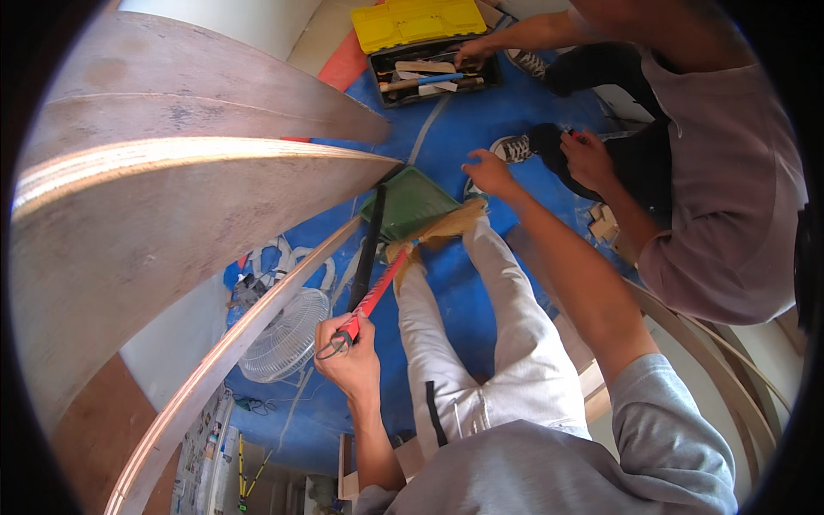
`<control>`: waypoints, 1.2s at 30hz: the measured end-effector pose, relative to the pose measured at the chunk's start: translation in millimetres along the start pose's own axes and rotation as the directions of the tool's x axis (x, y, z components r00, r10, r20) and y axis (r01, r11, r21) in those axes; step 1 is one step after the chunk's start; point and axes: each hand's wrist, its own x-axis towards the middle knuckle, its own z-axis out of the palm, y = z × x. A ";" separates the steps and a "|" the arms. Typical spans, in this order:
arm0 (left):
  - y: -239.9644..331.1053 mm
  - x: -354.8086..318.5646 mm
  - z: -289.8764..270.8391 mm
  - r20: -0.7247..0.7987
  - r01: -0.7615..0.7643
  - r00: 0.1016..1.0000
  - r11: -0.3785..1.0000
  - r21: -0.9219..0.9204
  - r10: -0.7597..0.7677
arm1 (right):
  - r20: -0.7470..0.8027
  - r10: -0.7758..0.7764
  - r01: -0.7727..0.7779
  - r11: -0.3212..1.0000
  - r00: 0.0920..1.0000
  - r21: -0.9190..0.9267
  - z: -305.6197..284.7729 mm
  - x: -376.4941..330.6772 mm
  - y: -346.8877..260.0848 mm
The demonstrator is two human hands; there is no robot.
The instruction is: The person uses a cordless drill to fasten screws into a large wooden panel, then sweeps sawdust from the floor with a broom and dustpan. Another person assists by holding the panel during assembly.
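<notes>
My left hand (pixel 352 365) is closed around the red handle of a broom (pixel 378 290), near its end loop. Its straw bristles (pixel 446 225) spread across my shins. Beyond them a green dustpan (pixel 418 204) rests on the blue floor covering. The dustpan's black handle (pixel 369 253) runs back beside the broom stick to my left hand; whether my fingers grip it too, I cannot tell. My right hand (pixel 492 173) is held out above the floor to the right of the dustpan, fingers apart and holding nothing.
Large curved plywood panels (pixel 206 184) fill the left side. Beneath them stands a white fan (pixel 285 336). At the far side a co-worker's hand (pixel 472 53) reaches into an open toolbox (pixel 433 79) with a yellow lid. Another person (pixel 721 180) crouches at the right, near wood offcuts (pixel 602 225).
</notes>
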 end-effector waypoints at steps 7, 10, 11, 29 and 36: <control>-26.9 7.0 45.2 0.028 -0.106 0.994 0.994 -0.013 0.106 | -0.017 -0.111 0.108 0.986 0.994 -0.130 -10.5 10.8 -18.1; -34.7 25.3 69.6 0.038 -0.119 0.992 0.992 -0.036 0.120 | -0.129 -0.170 0.149 0.976 0.977 -0.157 -21.3 30.9 -25.9; -35.1 31.4 77.1 0.046 -0.156 0.987 0.988 -0.018 0.157 | -0.156 -0.165 0.143 0.979 0.974 -0.148 -25.0 38.8 -27.2; -10.0 92.5 117.6 -0.223 -0.125 0.971 0.979 -0.161 0.087 | -0.234 -0.097 0.065 0.988 0.967 -0.140 -41.3 56.1 -7.1; -9.8 106.7 121.9 -0.198 -0.129 0.975 0.985 -0.110 0.105 | -0.230 -0.092 0.074 0.993 0.969 -0.087 -40.4 48.3 -8.1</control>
